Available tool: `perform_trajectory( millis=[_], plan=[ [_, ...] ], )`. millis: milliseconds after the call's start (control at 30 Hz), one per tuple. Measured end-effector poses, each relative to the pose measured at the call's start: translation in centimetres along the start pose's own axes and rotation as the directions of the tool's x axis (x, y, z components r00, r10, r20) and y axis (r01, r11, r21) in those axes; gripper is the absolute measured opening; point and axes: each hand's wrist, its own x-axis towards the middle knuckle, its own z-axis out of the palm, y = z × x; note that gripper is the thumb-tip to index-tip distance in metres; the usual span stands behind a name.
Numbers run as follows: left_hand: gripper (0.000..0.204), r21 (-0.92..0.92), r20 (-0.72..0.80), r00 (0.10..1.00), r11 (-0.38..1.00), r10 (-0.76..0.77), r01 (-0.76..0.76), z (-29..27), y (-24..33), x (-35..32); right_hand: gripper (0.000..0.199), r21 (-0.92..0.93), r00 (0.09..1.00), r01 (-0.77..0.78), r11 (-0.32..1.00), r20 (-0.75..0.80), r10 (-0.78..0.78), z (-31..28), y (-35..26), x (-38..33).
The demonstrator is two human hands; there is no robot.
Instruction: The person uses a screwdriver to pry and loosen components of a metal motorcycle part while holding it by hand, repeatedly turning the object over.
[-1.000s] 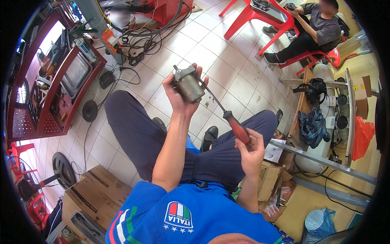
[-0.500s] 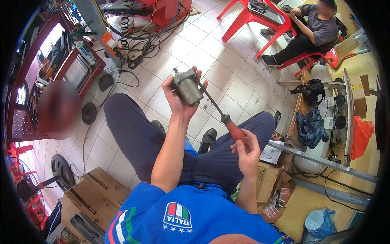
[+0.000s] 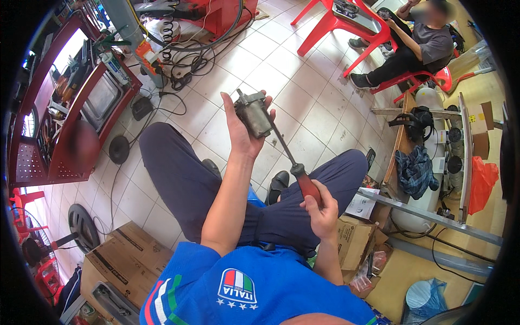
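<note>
The left hand grips a grey metal motor part raised above the knees. The right hand clasps a red-handled screwdriver, tip at the part. Brown cardboard boxes sit lower left

Blue shirt (striped sleeve, chest badge), dark trousers, black shoes

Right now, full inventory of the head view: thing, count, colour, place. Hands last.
motor part: 1, grey metal, raised over the knees
screwdriver: 1, red handle, tip at the motor part
cardboard boxes: 2, brown, floor at lower left and right
red chairs: 2, red, top right, a seated person on one
cables: several, black, floor at top
tiled floor: 1, white
left hand: holds the motor part
right hand: grips the screwdriver handle
</note>
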Motion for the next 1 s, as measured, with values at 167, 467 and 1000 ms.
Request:
perform_trajectory(
  millis=[167,467,1000],
  plan=[
    [0.085,0.066,-0.047,0.999,0.998,0.02,-0.017,0.6,-0.1,-0.1,0.043,-0.052,1.0,-0.015,0.999,-0.01,0.015,0.3,0.8,0.3],
    [0.081,0.059,-0.051,0.999,0.998,0.009,-0.006,0.8,-0.4,-0.1,0.043,-0.061,1.0,-0.011,0.998,-0.012,0.01,0.3,0.7,0.5],
    [0.048,0.165,-0.05,0.996,0.984,0.073,-0.064,-0.2,-0.6,0.5,0.041,0.06,0.985,-0.145,0.988,-0.084,0.15,2.0,0.9,-0.2]
  ],
)
